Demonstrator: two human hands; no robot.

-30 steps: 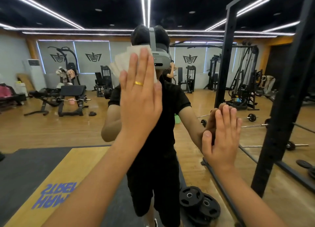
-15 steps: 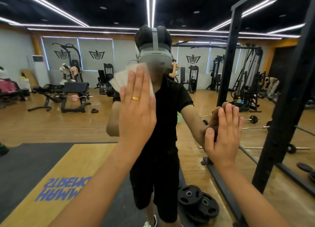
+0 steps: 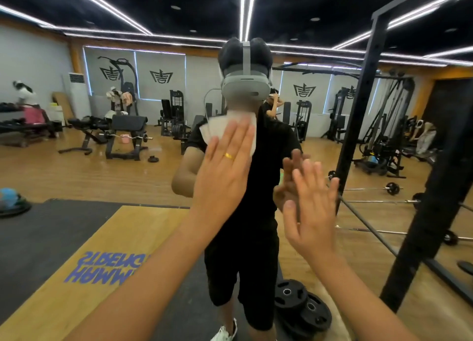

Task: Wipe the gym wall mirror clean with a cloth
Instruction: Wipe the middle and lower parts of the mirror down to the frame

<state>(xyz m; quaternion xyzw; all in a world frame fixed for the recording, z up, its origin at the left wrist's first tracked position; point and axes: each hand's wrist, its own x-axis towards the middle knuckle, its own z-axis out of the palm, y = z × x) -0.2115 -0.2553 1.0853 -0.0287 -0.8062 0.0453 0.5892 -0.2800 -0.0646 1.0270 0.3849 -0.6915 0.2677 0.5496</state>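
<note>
White cloth (image 3: 217,127) is bunched flat under the left hand (image 3: 225,177), which presses it onto the gym wall mirror (image 3: 76,174) at about chin height of the reflected person. The fingers are straight and close together, not curled round the fabric, so only the cloth's top and left edges stick out past the fingertips. There's a gold ring (image 3: 229,156) on that hand.

The right hand (image 3: 312,212) is up at the glass just beside it, a bit lower, with fingers straight and slightly spread, holding nothing. Its reflection meets it, but honestly I can't tell if the palm is actually touching.

The mirror also shows a grey headset (image 3: 245,84), black weight plates (image 3: 302,307) on the floor and a wooden platform (image 3: 102,264) with blue lettering. A black rack post (image 3: 440,187) stands at the right.
</note>
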